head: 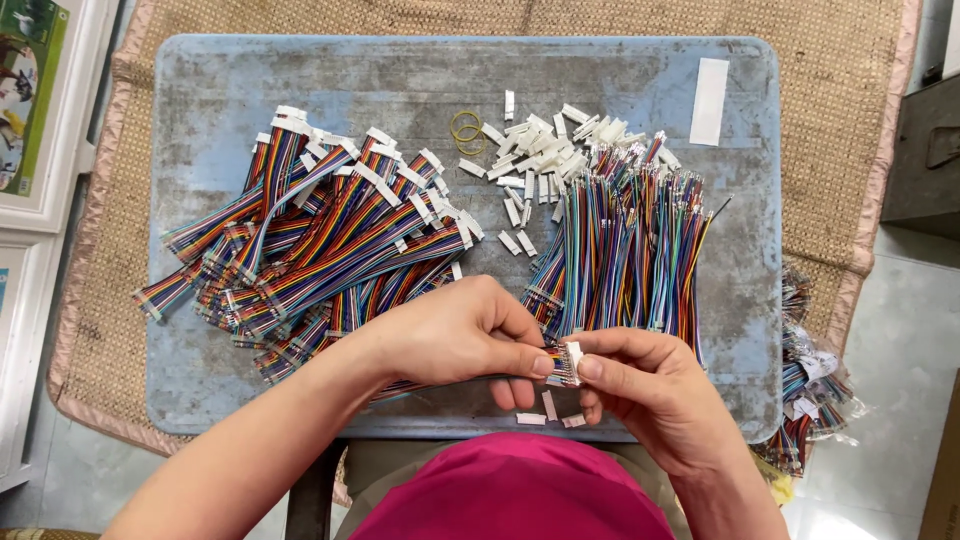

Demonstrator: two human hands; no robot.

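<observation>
My left hand (455, 330) and my right hand (645, 385) meet near the front edge of a worn blue board (400, 75). Between their fingertips they pinch the end of a rainbow ribbon cable and a small white connector housing (570, 360). The cable's coloured wires run up into a pile of loose cables (630, 240) just behind my right hand. A heap of cables with white connectors fitted (320, 230) lies behind my left hand. A few white housings (548, 412) lie on the board below my fingers.
A scatter of white connector housings (545, 150) and two yellow rubber bands (467, 130) lie at the back. A white paper strip (710, 100) lies at the back right. A bag of more cables (815, 385) sits off the board's right edge on a woven mat (830, 25).
</observation>
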